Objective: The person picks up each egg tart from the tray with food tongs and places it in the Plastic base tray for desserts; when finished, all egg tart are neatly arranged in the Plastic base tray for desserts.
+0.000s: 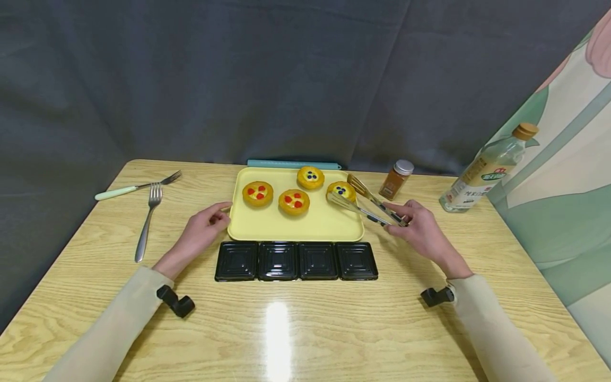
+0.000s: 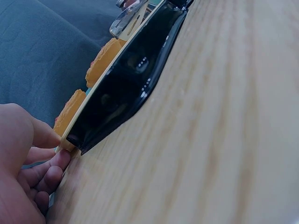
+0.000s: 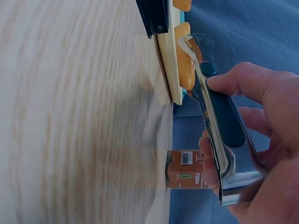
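My right hand [image 1: 420, 231] grips a pair of metal tongs [image 1: 352, 204] with dark grips. The tong ends are spread on either side of a blueberry-topped tart [image 1: 341, 189] at the right end of the yellow tray [image 1: 315, 227]. At the opposite end, my left hand [image 1: 204, 229] pinches the tray's left rim; its fingertips meet at the edge in the left wrist view. Another blueberry-topped tart [image 1: 310, 178] sits at the tray's back. Two tarts with red pieces, a left one [image 1: 258, 194] and a middle one [image 1: 293, 202], share the tray.
A row of black square trays [image 1: 278, 261] lies along the tray's front. Behind it is a teal strip [image 1: 293, 164]. A spice jar [image 1: 396, 180] and a clear bottle [image 1: 487, 172] stand right. Left are a green-handled fork [image 1: 136, 187] and a metal fork [image 1: 148, 223].
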### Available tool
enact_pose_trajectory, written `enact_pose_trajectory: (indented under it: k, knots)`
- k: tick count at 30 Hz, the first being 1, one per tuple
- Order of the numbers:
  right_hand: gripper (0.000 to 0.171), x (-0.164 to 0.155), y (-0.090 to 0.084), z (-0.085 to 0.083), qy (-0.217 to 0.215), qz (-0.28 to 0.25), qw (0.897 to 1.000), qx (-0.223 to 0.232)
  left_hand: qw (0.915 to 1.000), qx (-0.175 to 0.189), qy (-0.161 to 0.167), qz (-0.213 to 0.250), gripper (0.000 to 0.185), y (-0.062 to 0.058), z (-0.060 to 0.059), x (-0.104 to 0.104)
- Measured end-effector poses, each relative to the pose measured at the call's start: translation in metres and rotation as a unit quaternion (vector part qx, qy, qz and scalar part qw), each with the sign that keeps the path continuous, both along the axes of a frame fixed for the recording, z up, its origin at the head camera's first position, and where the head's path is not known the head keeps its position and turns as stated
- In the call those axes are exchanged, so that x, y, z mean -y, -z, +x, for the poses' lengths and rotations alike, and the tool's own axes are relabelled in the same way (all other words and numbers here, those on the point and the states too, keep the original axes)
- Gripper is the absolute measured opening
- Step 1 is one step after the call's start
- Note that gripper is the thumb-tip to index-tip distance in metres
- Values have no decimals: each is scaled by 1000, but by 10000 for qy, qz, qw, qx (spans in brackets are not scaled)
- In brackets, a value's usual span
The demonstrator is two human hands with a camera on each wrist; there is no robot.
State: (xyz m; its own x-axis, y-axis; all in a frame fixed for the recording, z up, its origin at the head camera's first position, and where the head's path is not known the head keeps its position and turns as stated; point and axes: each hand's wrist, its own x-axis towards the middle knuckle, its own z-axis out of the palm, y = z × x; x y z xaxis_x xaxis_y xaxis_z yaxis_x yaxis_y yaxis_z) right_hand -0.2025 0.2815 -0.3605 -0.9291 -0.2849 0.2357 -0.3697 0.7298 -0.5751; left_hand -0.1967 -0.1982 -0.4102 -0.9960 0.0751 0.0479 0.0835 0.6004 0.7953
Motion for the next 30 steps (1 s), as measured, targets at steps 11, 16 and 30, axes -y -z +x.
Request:
enact_pose_trajectory:
  k: [11,16,30]
  knots:
    - [50,0,3,2,-123,-7,9994,-315,10000,-5,8,7,46,0,0,0]
    - [49,0,3,3,-108,-41,9994,-325,10000,-4,20,15,46,0,0,0]
    - [49,-3,0,11,-28,60,9994,-326,10000,15,67,44,46,0,0,1]
